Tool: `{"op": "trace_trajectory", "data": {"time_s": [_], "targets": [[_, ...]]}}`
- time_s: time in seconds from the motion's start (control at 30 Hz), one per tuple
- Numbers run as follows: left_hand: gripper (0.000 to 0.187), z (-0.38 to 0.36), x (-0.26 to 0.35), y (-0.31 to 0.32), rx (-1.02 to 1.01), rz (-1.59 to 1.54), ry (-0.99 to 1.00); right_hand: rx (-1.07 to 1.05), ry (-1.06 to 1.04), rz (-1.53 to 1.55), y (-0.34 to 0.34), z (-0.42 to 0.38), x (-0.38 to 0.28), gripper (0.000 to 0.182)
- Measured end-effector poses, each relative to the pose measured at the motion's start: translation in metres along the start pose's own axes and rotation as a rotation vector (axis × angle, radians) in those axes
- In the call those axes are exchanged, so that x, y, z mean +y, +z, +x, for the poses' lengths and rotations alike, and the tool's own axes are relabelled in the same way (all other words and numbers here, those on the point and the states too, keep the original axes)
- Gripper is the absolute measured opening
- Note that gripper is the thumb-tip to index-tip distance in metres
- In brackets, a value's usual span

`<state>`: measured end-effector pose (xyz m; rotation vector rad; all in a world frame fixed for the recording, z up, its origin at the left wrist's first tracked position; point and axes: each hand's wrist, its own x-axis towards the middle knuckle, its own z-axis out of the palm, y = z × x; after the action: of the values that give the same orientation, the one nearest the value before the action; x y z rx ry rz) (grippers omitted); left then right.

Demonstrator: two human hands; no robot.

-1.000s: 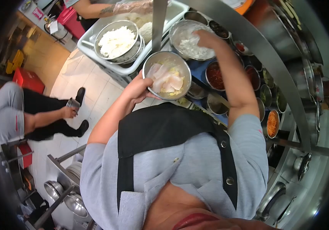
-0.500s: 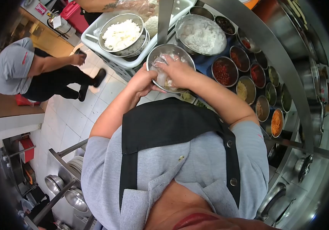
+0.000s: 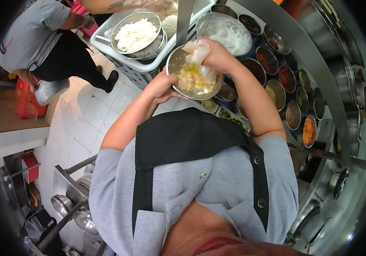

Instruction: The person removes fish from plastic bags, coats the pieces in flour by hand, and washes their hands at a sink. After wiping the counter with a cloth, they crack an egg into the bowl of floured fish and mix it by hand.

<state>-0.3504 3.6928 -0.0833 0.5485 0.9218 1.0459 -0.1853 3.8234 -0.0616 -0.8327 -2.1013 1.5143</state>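
Note:
My left hand (image 3: 161,85) grips the left rim of a steel bowl (image 3: 171,66), thumb over the edge and fingers underneath. Inside the tilted bowl lies a wet yellow and pale mixture (image 3: 196,81). Over the bowl's upper right side, my right hand (image 3: 216,54) is closed around pale, limp, slightly translucent pieces (image 3: 197,52) that look like raw meat. Some of that pale stuff hangs from the hand down toward the mixture. Just beyond my right hand stands a large bowl of white flour (image 3: 228,32).
Left of my bowl, a white basket (image 3: 102,34) holds a strainer of white crumbs (image 3: 136,36). Another person's arm (image 3: 132,5) reaches over it. Several steel pots of toppings, one with orange shreds (image 3: 309,131), stand at right. Behind the metal post (image 3: 184,21), a co-worker (image 3: 38,38) carries a container.
My right hand has lifted out of the bowl's middle to the upper right with the pale pieces, exposing the yellow mixture. The co-worker has moved and now holds a container.

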Motion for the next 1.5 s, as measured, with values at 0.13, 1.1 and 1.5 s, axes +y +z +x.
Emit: {"op": "trace_trajectory", "data": {"time_s": [0.13, 1.1, 1.5], "targets": [[0.062, 0.002, -0.002, 0.001, 0.000, -0.009, -0.015, 0.101, -0.025, 0.289, -0.008, 0.002, -0.016, 0.052], [0.065, 0.000, 0.004, 0.006, -0.031, 0.059, -0.026, -0.013, 0.236, -0.410, -0.050, -0.001, -0.056, 0.035], [0.065, 0.003, -0.001, 0.007, -0.048, 0.067, -0.027, -0.216, 0.098, -0.822, 0.036, -0.029, 0.033, 0.052]]}}
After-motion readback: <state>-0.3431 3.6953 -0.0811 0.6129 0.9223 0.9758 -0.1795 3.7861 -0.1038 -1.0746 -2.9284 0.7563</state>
